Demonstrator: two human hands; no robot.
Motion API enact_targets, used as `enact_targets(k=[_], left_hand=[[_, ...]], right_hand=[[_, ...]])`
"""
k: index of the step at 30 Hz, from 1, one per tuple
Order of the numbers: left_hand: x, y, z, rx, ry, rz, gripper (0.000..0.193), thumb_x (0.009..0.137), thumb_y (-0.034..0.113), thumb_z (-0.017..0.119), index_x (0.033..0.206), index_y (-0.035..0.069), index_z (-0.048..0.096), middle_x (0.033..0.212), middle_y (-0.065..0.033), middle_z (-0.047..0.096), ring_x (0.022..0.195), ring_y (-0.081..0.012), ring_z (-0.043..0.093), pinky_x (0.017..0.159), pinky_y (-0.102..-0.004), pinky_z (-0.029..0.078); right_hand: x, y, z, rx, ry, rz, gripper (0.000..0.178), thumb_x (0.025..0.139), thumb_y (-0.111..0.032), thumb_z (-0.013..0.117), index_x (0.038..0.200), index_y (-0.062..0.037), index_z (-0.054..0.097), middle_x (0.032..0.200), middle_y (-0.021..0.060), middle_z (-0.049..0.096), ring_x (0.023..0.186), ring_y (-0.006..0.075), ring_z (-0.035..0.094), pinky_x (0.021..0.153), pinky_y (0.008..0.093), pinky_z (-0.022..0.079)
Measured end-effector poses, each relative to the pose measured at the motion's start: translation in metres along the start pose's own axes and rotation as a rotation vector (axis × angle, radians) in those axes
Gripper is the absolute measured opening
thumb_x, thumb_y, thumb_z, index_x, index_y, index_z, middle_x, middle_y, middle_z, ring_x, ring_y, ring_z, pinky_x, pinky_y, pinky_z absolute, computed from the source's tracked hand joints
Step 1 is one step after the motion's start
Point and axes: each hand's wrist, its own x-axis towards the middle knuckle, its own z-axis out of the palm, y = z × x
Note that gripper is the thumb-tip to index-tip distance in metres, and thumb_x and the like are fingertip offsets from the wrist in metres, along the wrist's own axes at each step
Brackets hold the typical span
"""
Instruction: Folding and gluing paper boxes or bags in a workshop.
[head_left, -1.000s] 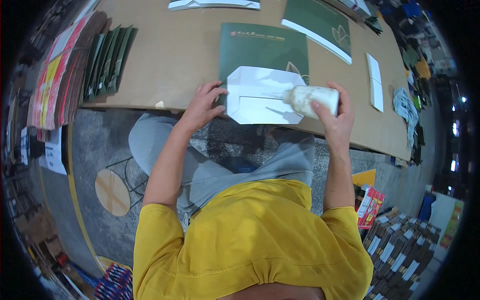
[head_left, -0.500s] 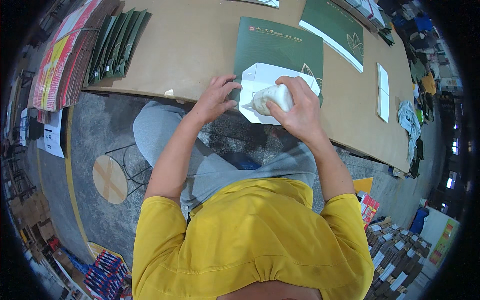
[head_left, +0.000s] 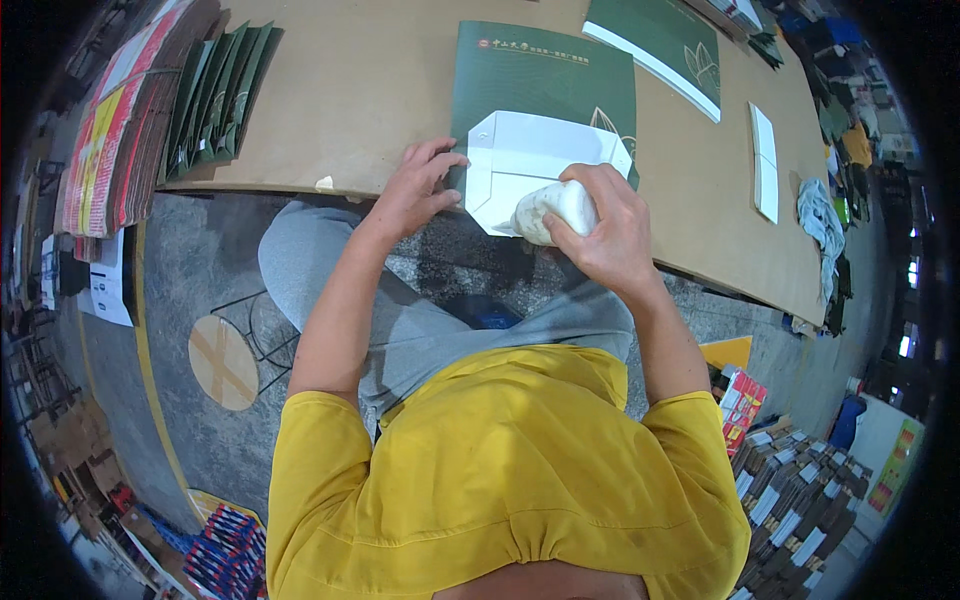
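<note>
A green paper bag [head_left: 545, 85] lies flat on the table, its white bottom flaps [head_left: 520, 150] folded open toward me at the near edge. My right hand [head_left: 612, 228] is wrapped round a white squeeze bottle [head_left: 562, 208], which is tilted with its nozzle pointing left and down at the near flap. The nozzle tip is close to the flap's near left corner; whether it touches I cannot tell. My left hand [head_left: 418, 190] rests at the bag's left edge, fingers apart and fingertips by the flap, holding nothing.
Several folded green bags [head_left: 225, 100] stand at the left beside a tied stack of red and white card [head_left: 120, 130]. Another green bag [head_left: 680, 60] lies at the far right, near a white strip bundle [head_left: 764, 165]. A blue-grey cloth [head_left: 820, 225] hangs at the table's right edge.
My right hand has drawn the bottle slightly nearer to me, its nozzle now by the near edge of the flap. The left hand stays at the bag's left edge.
</note>
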Motion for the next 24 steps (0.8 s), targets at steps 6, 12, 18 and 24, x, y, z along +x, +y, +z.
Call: enact_targets(k=[6,12,18,24], left_hand=[[0.0,0.002,0.0,-0.049,0.011,0.003,0.047,0.068,0.004,0.07,0.112,0.01,0.055,0.127,-0.0131,0.045,0.119,-0.0323,0.039,0.098,-0.0374,0.038],[0.001,0.004,-0.003,0.055,0.004,-0.001,0.045,0.068,0.004,0.069,0.111,0.01,0.056,0.129,-0.014,0.044,0.12,-0.0329,0.038,0.099,-0.0377,0.036],[0.002,0.004,-0.004,0.043,-0.011,0.007,0.046,0.068,0.003,0.068,0.112,0.009,0.056,0.131,-0.0134,0.042,0.121,-0.0322,0.037,0.099,-0.0374,0.036],[0.001,0.004,-0.005,0.035,-0.025,-0.033,0.046,0.068,0.003,0.067,0.112,0.01,0.056,0.13,-0.0125,0.042,0.121,-0.0316,0.037,0.101,-0.0375,0.034]], right_hand=[[-0.011,0.011,-0.011,0.003,0.039,0.05,0.035,0.063,-0.012,0.073,0.095,-0.0053,0.058,0.09,0.0124,0.059,0.082,0.0303,0.059,0.073,0.037,0.048],[-0.023,0.024,-0.026,-0.053,0.063,0.107,0.036,0.063,-0.011,0.073,0.095,-0.0051,0.058,0.09,0.0126,0.059,0.082,0.0309,0.059,0.074,0.0369,0.048],[-0.036,0.04,-0.04,-0.069,0.13,0.169,0.034,0.063,-0.014,0.071,0.093,-0.0062,0.059,0.089,0.0125,0.06,0.081,0.0312,0.059,0.072,0.0383,0.048],[-0.047,0.055,-0.051,-0.105,0.203,0.184,0.032,0.063,-0.017,0.07,0.091,-0.0074,0.059,0.085,0.0122,0.06,0.08,0.0318,0.059,0.07,0.0399,0.048]])
